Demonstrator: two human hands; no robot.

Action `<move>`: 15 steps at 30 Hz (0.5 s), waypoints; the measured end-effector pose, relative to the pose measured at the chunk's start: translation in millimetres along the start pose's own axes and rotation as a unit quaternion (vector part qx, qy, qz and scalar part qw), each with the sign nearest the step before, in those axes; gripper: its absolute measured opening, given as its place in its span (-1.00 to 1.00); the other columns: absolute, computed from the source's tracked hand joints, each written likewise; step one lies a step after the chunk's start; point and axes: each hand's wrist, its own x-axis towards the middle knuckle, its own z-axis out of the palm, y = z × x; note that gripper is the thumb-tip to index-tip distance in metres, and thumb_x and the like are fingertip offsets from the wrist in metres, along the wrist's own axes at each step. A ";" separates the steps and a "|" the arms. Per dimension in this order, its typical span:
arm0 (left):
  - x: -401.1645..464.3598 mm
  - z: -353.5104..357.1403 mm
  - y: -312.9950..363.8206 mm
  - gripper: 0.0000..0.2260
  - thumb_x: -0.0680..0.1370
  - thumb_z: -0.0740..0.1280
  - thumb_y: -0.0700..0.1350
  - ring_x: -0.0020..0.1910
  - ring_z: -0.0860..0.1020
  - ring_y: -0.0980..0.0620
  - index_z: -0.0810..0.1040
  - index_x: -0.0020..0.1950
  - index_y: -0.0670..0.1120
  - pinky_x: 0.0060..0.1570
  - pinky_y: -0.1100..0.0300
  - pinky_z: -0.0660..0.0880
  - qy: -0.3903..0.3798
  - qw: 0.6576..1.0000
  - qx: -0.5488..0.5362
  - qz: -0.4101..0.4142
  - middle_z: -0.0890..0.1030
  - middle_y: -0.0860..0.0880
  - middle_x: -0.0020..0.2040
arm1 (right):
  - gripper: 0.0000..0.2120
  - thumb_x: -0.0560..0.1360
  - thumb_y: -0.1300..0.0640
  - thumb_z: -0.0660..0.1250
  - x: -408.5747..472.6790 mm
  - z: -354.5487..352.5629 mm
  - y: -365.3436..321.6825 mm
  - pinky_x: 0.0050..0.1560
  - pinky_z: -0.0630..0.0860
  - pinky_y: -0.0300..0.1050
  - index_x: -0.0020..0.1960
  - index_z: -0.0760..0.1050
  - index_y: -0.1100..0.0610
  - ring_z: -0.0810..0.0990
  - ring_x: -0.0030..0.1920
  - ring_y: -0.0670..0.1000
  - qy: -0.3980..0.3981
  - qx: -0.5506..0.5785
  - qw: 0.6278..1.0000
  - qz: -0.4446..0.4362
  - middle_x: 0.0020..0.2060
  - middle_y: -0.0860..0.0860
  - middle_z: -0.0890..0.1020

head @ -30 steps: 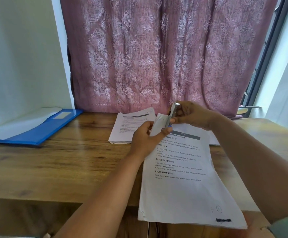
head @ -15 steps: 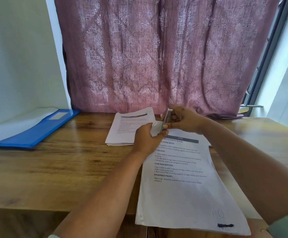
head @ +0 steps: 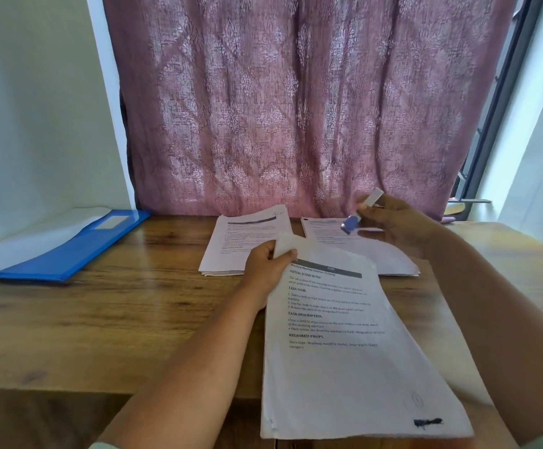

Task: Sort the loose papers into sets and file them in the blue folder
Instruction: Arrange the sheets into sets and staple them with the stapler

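The left hand (head: 268, 265) pinched the top left corner of a printed set of papers (head: 344, 351), thumb on top and fingers curled under, so the corner bent upward while the sheets ran down toward the camera and hung past the front edge of the wooden worktop (head: 101, 319). The right hand (head: 396, 222) was up and to the right, clear of that set, fingers curled round a small stapler (head: 362, 212) (blurred, with a silvery top end and a blue lower end). Two more piles sat at the back of the worktop against the pink curtain (head: 296, 108): one stack of papers (head: 241, 244) just behind the left hand, and a second stack (head: 377, 251) under the right hand, partly covered by the held set. The blue folder (head: 69, 251) lay open well off to the left, near the wall, with a white sheet (head: 36, 234) resting on its inside. At the far right a dark window frame (head: 497, 108) showed past the curtain's edge.
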 end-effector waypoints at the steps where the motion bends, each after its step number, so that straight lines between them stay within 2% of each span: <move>1: -0.9 -0.1 0.2 -0.89 0.52 0.43 -0.16 -0.06 0.67 -0.11 0.62 0.03 -0.05 -0.02 -0.04 0.62 0.006 1.000 0.000 -0.003 0.69 -0.10 -0.04 | -0.87 0.57 0.17 0.30 -5.9 -5.6 1.5 0.16 0.54 0.05 0.11 0.48 0.14 0.62 -0.10 0.03 0.018 -0.031 0.999 0.021 -0.13 0.07 0.64; 3: -2.5 -0.3 0.0 -0.83 0.51 0.45 -0.16 -0.08 0.66 -0.07 0.60 0.09 -0.08 -0.06 0.01 0.63 0.008 1.000 0.014 -0.001 0.68 -0.06 -0.05 | -0.90 0.57 0.18 0.30 -18.7 -15.4 6.5 -0.01 0.60 0.04 0.06 0.43 0.14 0.61 -0.20 0.07 0.056 -0.153 0.984 0.070 -0.16 0.14 0.63; 4: -3.8 -0.4 0.3 -0.81 0.49 0.46 -0.16 -0.11 0.65 -0.03 0.59 0.09 -0.08 -0.12 0.06 0.62 0.006 1.000 0.022 0.002 0.67 -0.03 -0.07 | -0.89 0.55 0.19 0.31 -25.0 -21.6 9.8 -0.14 0.60 -0.01 0.05 0.41 0.15 0.60 -0.25 0.08 0.072 -0.251 0.961 0.089 -0.21 0.14 0.63; 6: -5.6 -0.7 0.2 -0.80 0.47 0.48 -0.17 -0.16 0.63 0.04 0.56 0.05 -0.02 -0.25 0.17 0.58 0.003 0.999 0.037 0.008 0.64 0.03 -0.11 | -0.86 0.52 0.18 0.32 -40.3 -32.8 16.1 -0.30 0.52 -0.10 0.03 0.43 0.20 0.57 -0.32 0.07 0.072 -0.438 0.885 0.142 -0.27 0.13 0.62; 7: -5.6 -1.6 0.4 -0.80 0.47 0.48 -0.18 -0.17 0.61 0.07 0.56 0.04 -0.02 -0.28 0.21 0.55 0.003 0.999 0.044 0.009 0.63 0.03 -0.12 | -0.86 0.52 0.18 0.31 -49.5 -36.5 17.8 -0.34 0.50 -0.13 0.02 0.47 0.24 0.56 -0.36 0.07 0.058 -0.487 0.852 0.180 -0.29 0.15 0.64; 10: -7.2 -4.3 0.3 -0.81 0.49 0.46 -0.19 -0.17 0.61 0.07 0.58 0.08 -0.06 -0.27 0.25 0.51 0.010 0.999 0.051 0.013 0.65 -0.03 -0.07 | -0.77 0.52 0.18 0.24 -74.4 -40.6 20.0 -0.42 0.46 -0.21 -0.13 0.61 0.27 0.53 -0.47 0.04 0.020 -0.516 0.806 0.289 -0.26 0.21 0.70; 12: -8.2 -6.0 -0.6 -0.82 0.50 0.45 -0.20 -0.15 0.62 0.05 0.60 0.09 -0.07 -0.23 0.25 0.52 0.016 0.999 0.047 0.011 0.66 -0.07 -0.03 | -0.70 0.54 0.12 0.23 -83.4 -36.8 22.7 -0.40 0.47 -0.24 -0.22 0.65 0.22 0.53 -0.48 0.02 0.006 -0.544 0.779 0.311 -0.34 0.12 0.69; 15: -10.1 -8.3 0.5 -0.83 0.51 0.43 -0.21 -0.11 0.63 0.01 0.60 0.10 -0.08 -0.18 0.22 0.53 0.022 0.999 0.036 0.010 0.66 -0.09 0.01 | -0.74 0.56 0.02 0.28 -87.7 -27.2 23.9 -0.41 0.48 -0.27 -0.13 0.60 0.19 0.56 -0.45 0.00 0.011 -0.568 0.764 0.305 -0.49 -0.05 0.64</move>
